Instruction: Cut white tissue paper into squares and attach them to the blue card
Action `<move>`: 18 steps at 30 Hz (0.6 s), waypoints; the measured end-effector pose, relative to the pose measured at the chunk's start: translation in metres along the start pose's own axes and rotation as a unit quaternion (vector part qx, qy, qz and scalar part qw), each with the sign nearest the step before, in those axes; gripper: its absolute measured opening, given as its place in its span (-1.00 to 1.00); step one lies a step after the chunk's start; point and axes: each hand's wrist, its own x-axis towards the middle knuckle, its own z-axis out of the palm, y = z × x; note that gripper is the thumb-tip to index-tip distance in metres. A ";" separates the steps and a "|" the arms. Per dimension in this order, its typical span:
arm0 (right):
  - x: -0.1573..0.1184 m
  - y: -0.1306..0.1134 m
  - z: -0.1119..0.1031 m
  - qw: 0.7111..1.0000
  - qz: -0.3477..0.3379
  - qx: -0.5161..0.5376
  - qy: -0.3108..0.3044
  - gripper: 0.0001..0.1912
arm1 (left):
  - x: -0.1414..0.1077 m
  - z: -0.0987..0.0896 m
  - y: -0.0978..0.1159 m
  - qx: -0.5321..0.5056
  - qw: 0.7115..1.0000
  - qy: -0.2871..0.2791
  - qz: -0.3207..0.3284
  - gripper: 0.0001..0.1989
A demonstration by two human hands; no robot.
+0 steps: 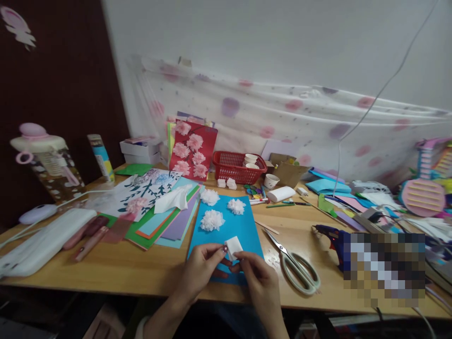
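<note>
A small folded white tissue square [233, 247] is pinched between my left hand [205, 266] and my right hand [259, 278], over the lower part of a blue sheet [247, 230]. My left fingers grip its left edge, my right fingers its lower right corner. Three white tissue flowers lie on the upper half of the sheet: one at the top left [210, 197], one at the right [236, 206] and a larger one below [212, 220]. Scissors [296, 268] with pale handles rest right of the sheet.
A red card with pink flowers [194, 148] stands behind, beside a red basket [240, 172] with paper cups. Coloured papers [180, 223] lie left, near a white case [52, 240]. At the right is a glue gun [332, 240]; a bottle [52, 165] stands far left.
</note>
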 end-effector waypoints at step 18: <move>-0.010 0.006 0.005 0.996 -0.078 -0.032 0.034 -0.82 | -0.003 0.008 -0.005 0.043 0.996 0.045 0.066 -0.67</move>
